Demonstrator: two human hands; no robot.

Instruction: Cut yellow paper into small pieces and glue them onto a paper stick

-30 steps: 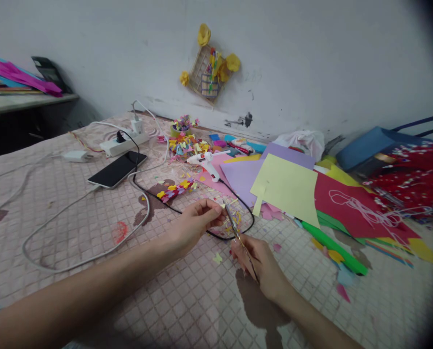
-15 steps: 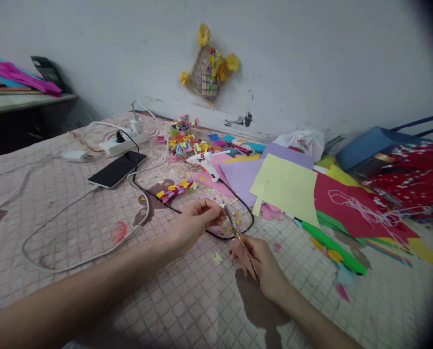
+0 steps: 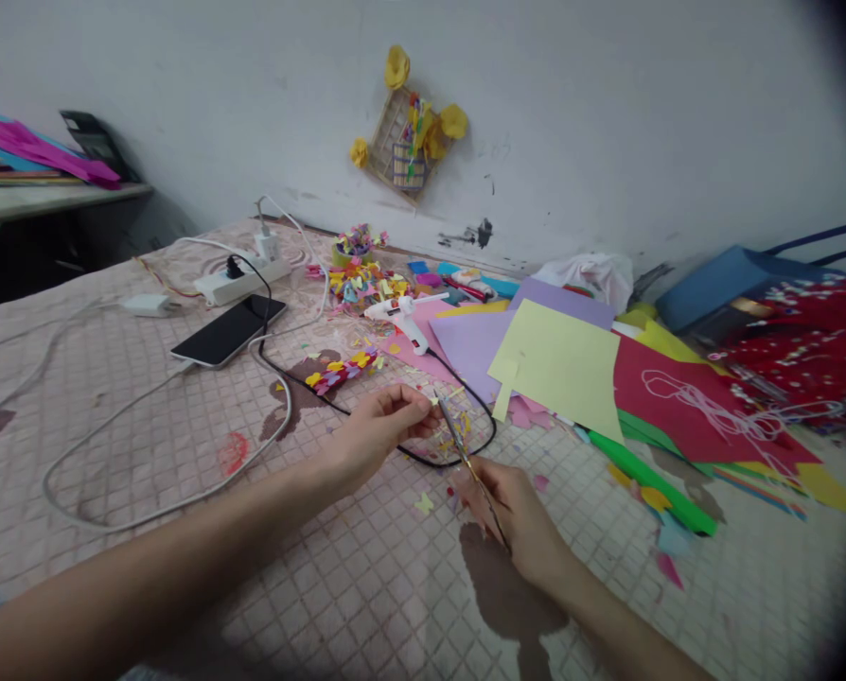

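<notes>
While a side table [image 3: 121,192] at far left bears a stack of coloured paper [image 3: 46,156], the patterned tablecloth [image 3: 146,426] beside it carries a white adapter [image 3: 148,305], a white power strip [image 3: 242,279] with plugs in it, and a dark-screened phone [image 3: 228,331] joined to a pale cable. Right of the phone, a row of small paper cutouts [image 3: 342,371], yellow, lilac and red, lies near the left hand [image 3: 387,430], whose thumb and fingers are pinched together on a small pale piece [image 3: 434,401] held up over the cloth. Beyond, a little yellow-green pot [image 3: 343,255] is filled above its rim with pink, yellow and lilac cutouts, and a loose heap [image 3: 370,284] of similar ones lies in front of it. On the wall above, a woven panel with yellow flowers bears a small slatted holder [image 3: 410,166] with colourful bits in it. A white glue gun [image 3: 405,320] lies right of the heap. Scissors [image 3: 466,459] slant from the pale piece down to the right hand [image 3: 512,511], its fingers curled around the handles. Farther right come a pale yellow sheet [image 3: 561,364], a white plastic bag [image 3: 597,276] with something red and green partly showing, a red sheet [image 3: 668,402] under white string [image 3: 735,416], and a blue container [image 3: 728,284], its contents unclear, beside red tinsel-like material [image 3: 806,340].
</notes>
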